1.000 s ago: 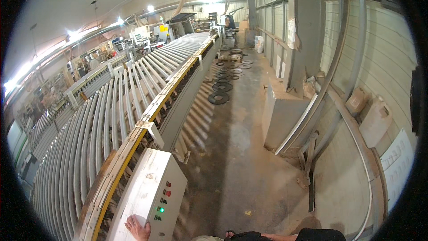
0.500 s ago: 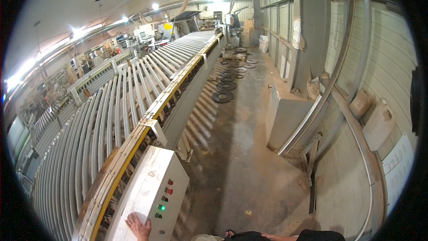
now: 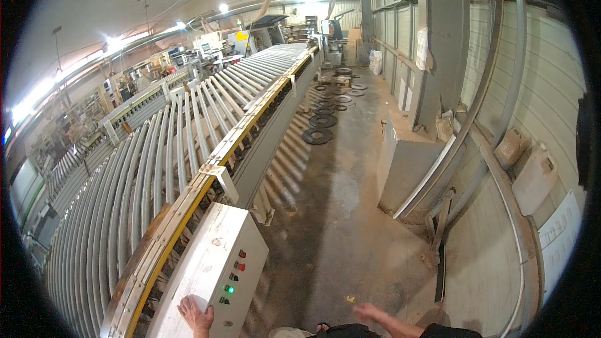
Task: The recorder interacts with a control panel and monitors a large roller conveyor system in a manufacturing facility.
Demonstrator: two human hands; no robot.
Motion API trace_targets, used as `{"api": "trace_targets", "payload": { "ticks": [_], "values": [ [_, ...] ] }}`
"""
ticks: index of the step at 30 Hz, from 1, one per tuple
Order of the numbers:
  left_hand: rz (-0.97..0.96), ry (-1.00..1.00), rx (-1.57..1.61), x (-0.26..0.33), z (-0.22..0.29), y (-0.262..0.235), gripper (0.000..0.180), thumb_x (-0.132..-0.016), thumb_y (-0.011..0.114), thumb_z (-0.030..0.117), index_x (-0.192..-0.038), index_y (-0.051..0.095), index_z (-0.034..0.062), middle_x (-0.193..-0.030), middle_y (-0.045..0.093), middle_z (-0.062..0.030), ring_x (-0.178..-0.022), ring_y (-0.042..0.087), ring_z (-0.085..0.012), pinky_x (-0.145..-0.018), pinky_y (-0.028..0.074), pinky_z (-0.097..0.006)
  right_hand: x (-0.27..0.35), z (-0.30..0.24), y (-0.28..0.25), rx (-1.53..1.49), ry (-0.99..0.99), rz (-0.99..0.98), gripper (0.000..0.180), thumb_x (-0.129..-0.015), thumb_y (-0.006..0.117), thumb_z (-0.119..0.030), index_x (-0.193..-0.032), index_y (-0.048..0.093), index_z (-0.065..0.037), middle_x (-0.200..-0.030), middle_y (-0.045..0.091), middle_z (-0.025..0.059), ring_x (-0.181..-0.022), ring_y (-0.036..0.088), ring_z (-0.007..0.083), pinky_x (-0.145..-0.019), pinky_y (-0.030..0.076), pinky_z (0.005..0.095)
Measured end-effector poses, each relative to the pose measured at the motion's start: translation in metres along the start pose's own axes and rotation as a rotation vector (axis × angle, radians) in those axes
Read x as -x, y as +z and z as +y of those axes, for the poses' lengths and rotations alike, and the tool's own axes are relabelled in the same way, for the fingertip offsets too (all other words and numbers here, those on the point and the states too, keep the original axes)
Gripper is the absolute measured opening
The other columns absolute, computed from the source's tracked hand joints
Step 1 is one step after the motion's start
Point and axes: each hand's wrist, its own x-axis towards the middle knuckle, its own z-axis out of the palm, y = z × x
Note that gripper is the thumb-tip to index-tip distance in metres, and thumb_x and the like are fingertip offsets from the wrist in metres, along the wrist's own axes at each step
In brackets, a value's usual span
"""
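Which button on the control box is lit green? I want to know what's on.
The third one down the column on the control box: it glows green, the two above it are red and the bottom one is dark. The left hand rests beside it.

Far up the aisle, top centre, you've got a pale sack (image 3: pixel 376 61) standing against the wall. A white paper sheet (image 3: pixel 422 49) hangs on the grey column, upper right. At the right edge, a white rectangular sign (image 3: pixel 559 238) with dark lettering leans low against the wall.
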Motion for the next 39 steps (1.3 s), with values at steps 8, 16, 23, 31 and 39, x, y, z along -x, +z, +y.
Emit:
{"api": "trace_targets", "payload": {
  "ticks": [8, 16, 23, 31, 39],
  "values": [
    [0.017, 0.019, -0.045, 0.008, -0.017, 0.014, 0.081, -0.06, 0.071, 0.032, -0.129, 0.044, -0.0024, -0.13, 0.044, -0.0216, -0.13, 0.033, -0.0382, -0.111, 0.017, -0.057, 0.255, -0.458, 0.094, -0.203, -1.41, -0.081, 0.037, -0.091, 0.062, -0.03, -0.113, 0.061, 0.0, -0.106, 0.065, 0.0125, -0.096, 0.062, 0.0235, -0.091, 0.047, 0.0345],
    [0.039, 0.071, -0.1, 0.0, -0.013, 0.029, 0.078, -0.062, 0.072, 0.036, -0.126, 0.044, 0.0004, -0.129, 0.044, -0.0196, -0.128, 0.034, -0.0373, -0.11, 0.02, -0.058, 0.399, -0.502, 0.112, -0.43, -2.168, -0.502, 0.013, -0.089, 0.055, -0.01, -0.092, 0.058, 0.002, -0.098, 0.062, 0.0228, -0.087, 0.062, 0.0327, -0.079, 0.052, 0.043],
    [0.066, 0.08, -0.088, -0.004, -0.018, 0.032, 0.077, -0.063, 0.073, 0.036, -0.125, 0.045, -0.0014, -0.129, 0.044, -0.0194, -0.129, 0.033, -0.0366, -0.11, 0.02, -0.056, 0.401, -0.437, 0.091, -0.607, -2.225, -0.565, 0.008, -0.084, 0.057, -0.004, -0.091, 0.055, 0.0, -0.094, 0.058, 0.0192, -0.084, 0.059, 0.0289, -0.069, 0.05, 0.0397],
    [-0.189, 0.035, -0.216, 0.006, 0.014, -0.034, 0.08, -0.087, 0.056, 0.052, -0.142, 0.033, 0.0001, -0.141, 0.039, -0.0225, -0.131, 0.031, -0.0402, -0.111, 0.025, -0.048, 0.409, -0.409, 0.112, -0.579, -2.413, -0.703, 0.014, -0.078, 0.06, 0.002, -0.088, 0.053, -0.002, -0.089, 0.053, 0.015, -0.08, 0.055, 0.0245, -0.057, 0.048, 0.036],
    [0.075, 0.085, -0.055, 0.008, -0.04, 0.035, 0.083, -0.065, 0.075, 0.035, -0.13, 0.044, -0.0044, -0.134, 0.043, -0.0258, -0.128, 0.035, -0.0395, -0.111, 0.021, -0.053, 0.449, -0.48, 0.139, -0.958, -2.269, -0.674, 0.023, -0.072, 0.063, 0.009, -0.086, 0.05, -0.004, -0.084, 0.049, 0.0109, -0.076, 0.052, 0.0201, -0.046, 0.046, 0.0322]
  ]
}}
